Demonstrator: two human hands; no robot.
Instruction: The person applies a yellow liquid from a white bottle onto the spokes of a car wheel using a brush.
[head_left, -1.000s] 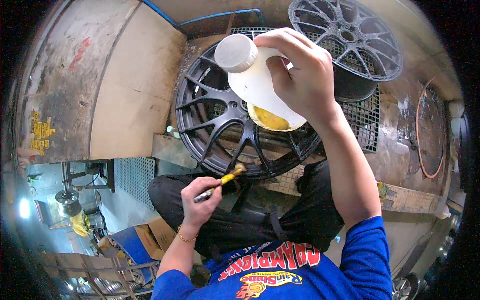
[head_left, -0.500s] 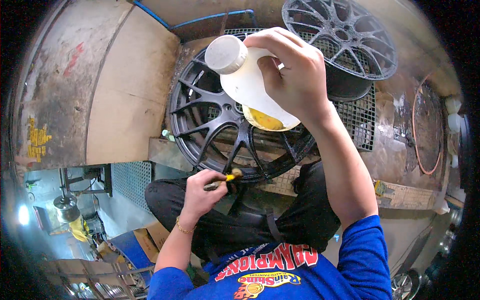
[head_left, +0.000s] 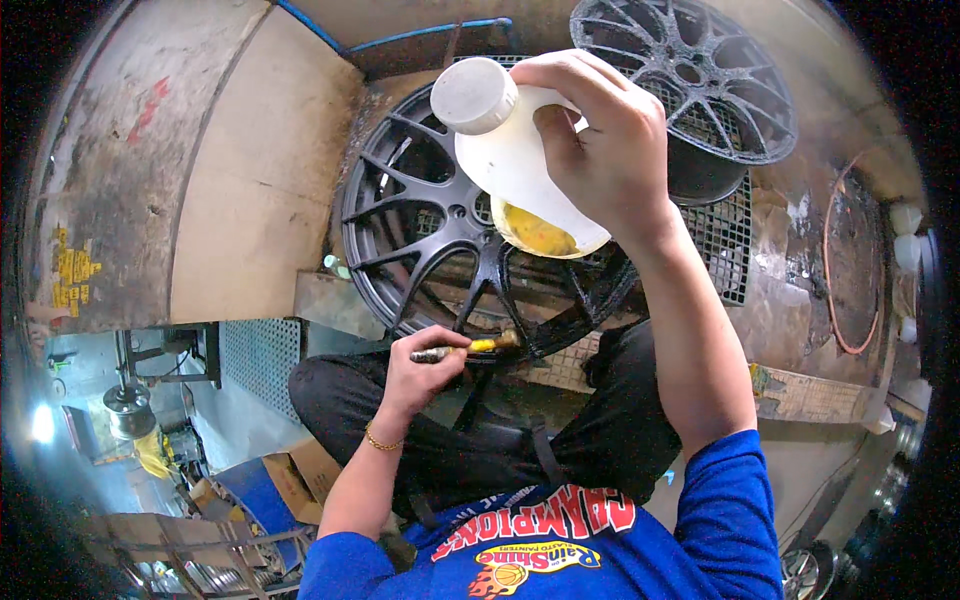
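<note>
My left hand (head_left: 425,367) is closed round a small paintbrush (head_left: 488,344) with a yellow section. Its bristles are at the near edge of a dark multi-spoke wheel rim (head_left: 486,262). The rim's lower right part looks wet and glossy, the left side more matte. Above the rim, my right hand (head_left: 618,140) grips a white plastic jug (head_left: 505,158) with a round cap, tilted and cut open. Yellowish contents (head_left: 538,232) show through the opening. The jug and hand hide the rim's upper right part.
Another grey, speckled wheel rim (head_left: 690,100) stands at the far right on a black grid (head_left: 735,235). A wooden panel (head_left: 265,170) rises at left. An orange hose (head_left: 828,260) curves at right. Cardboard boxes (head_left: 312,470) lie at lower left.
My left hand has moved the brush right and slightly away from me along the rim's near edge. The jug in my right hand has shifted a little to the right.
</note>
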